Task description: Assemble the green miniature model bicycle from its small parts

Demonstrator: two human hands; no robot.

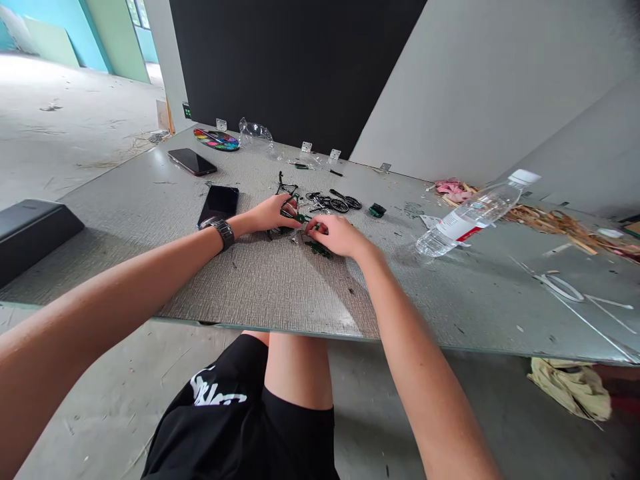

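Observation:
My left hand (273, 212) is closed with its fingertips on a small dark green plastic part (301, 218). My right hand (336, 233) meets it from the right, thumb and fingers pinched at the near end of this part; their exact hold is partly hidden. Just beyond my left fingers stands a thin black model bicycle frame (287, 187). Small black spoked wheels (340, 203) lie behind my right hand. More dark green pieces (318, 249) rest on the table under my right hand, and a dark green block (377, 210) sits farther right.
The grey textured table (280, 293) bears a black phone (220, 203), another phone (193, 161), a paint palette (217, 139) and clear plastic packaging (256, 135). A tilted water bottle (470, 217) is at right, near cable ties (563, 288). A dark box (37, 230) sits far left.

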